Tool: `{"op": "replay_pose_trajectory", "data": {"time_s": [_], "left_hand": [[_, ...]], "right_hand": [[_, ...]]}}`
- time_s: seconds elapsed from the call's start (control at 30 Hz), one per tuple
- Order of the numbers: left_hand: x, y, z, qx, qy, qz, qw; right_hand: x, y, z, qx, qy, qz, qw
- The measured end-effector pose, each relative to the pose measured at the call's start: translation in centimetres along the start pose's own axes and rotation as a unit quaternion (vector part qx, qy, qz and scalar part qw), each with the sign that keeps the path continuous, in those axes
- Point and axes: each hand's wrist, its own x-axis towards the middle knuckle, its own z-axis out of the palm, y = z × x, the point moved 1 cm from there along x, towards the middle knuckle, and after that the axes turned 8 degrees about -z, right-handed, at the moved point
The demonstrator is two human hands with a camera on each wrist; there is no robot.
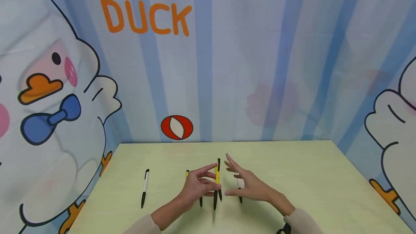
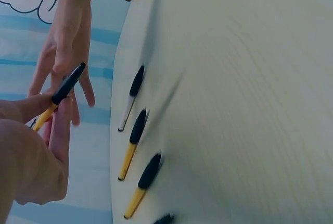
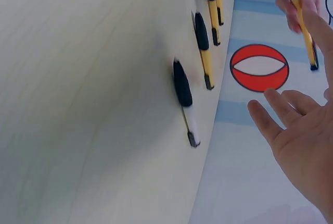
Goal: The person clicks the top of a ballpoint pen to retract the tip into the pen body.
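Observation:
My left hand [image 1: 196, 186] pinches a yellow pen [image 1: 217, 177] with a black grip between thumb and fingers, held up above the table. To its right my right hand [image 1: 250, 184] is spread open, palm toward the pen, holding nothing. Below the hands a row of pens lies on the table: a white pen [image 3: 190, 122] with a black grip, a yellow pen [image 3: 206, 60] beside it, and further yellow pens, partly hidden by the left hand in the head view. The left wrist view shows the black-ended held pen [image 2: 65, 87] with the right hand [image 2: 67, 44] behind it.
Another white pen [image 1: 145, 187] lies apart at the left of the pale yellow table [image 1: 292, 165]. A black object [image 1: 285, 229] shows by the right sleeve. Behind the table hangs a blue striped duck-print cloth [image 1: 240, 64].

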Motion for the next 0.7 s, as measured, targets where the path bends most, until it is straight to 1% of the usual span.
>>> {"op": "replay_pose_trajectory", "data": {"time_s": [0.1, 0.23, 0.43, 0.63, 0.7], "left_hand": [[-0.3, 0.1, -1.3, 0.024, 0.021, -0.015, 0.9994], [-0.9, 0.1, -3.3, 0.042, 0.042, -0.038, 0.9975], [-1.6, 0.1, -6.2, 0.063, 0.089, -0.047, 0.9930], [-2.1, 0.4, -8.8, 0.070, 0.140, -0.055, 0.9862], [-2.1, 0.3, -9.5, 0.079, 0.155, -0.055, 0.9832]], "right_hand": [[-0.8, 0.3, -0.9, -0.033, 0.015, 0.008, 0.9993], [-2.1, 0.8, -2.0, -0.065, 0.032, 0.015, 0.9972], [-4.1, 1.6, -3.5, -0.095, 0.059, 0.013, 0.9937], [-6.3, 2.2, -5.1, -0.126, 0.077, 0.020, 0.9889], [-7.0, 2.4, -5.6, -0.136, 0.083, 0.022, 0.9869]]}}
